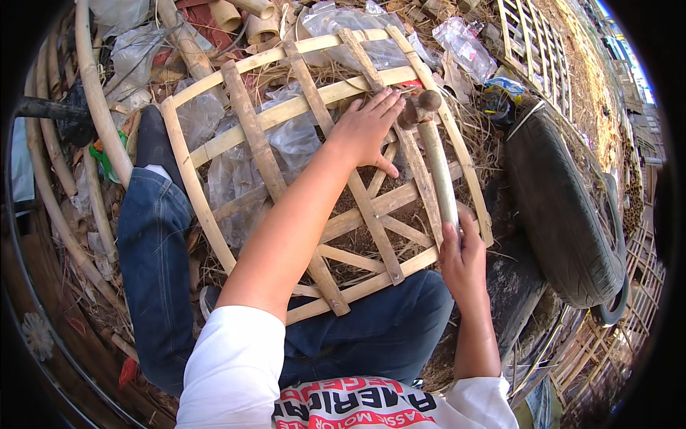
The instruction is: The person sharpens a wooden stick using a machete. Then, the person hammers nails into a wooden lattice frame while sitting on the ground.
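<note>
A lattice panel of split bamboo slats [289,112] lies in front of me, its near edge over my bent leg in blue jeans. My left hand [366,132] rests flat on its upper middle slats, fingers stretched out and thumb apart. In my right hand [463,254] is a hammer [437,166], gripped low on its pale wooden handle. The rusty hammer head is beside my left fingertips, over a slat near the panel's right side. Whether the head touches the slat I cannot tell, and no nail shows under it.
A black tyre [561,207] stands close on the right. Long bamboo poles [100,107] lie along the left. Clear plastic bags [229,168] and dry scraps litter the ground beneath the panel. Another bamboo lattice [537,39] is at the far right.
</note>
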The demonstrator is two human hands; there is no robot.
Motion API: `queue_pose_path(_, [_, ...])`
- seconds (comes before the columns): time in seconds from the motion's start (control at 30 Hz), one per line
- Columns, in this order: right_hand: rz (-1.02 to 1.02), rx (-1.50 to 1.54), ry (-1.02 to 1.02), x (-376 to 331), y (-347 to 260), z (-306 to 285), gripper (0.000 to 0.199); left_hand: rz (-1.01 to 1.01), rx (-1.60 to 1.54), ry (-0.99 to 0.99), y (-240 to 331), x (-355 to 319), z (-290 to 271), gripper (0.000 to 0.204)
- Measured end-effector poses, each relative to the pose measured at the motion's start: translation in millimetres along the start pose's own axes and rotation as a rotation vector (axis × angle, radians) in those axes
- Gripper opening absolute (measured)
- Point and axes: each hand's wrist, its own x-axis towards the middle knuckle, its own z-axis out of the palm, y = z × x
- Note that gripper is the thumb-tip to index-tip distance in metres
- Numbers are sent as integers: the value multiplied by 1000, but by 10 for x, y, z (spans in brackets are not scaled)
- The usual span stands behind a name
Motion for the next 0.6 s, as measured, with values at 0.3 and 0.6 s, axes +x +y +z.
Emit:
queue_pose_path(0.3, [-86,-7,61,170,211,89,26,-34,60,-26,69,13,-74,128])
queue_pose_path(0.6, [-30,192,81,-44,110,-48,30,-6,56,15,23,-22,-67,130])
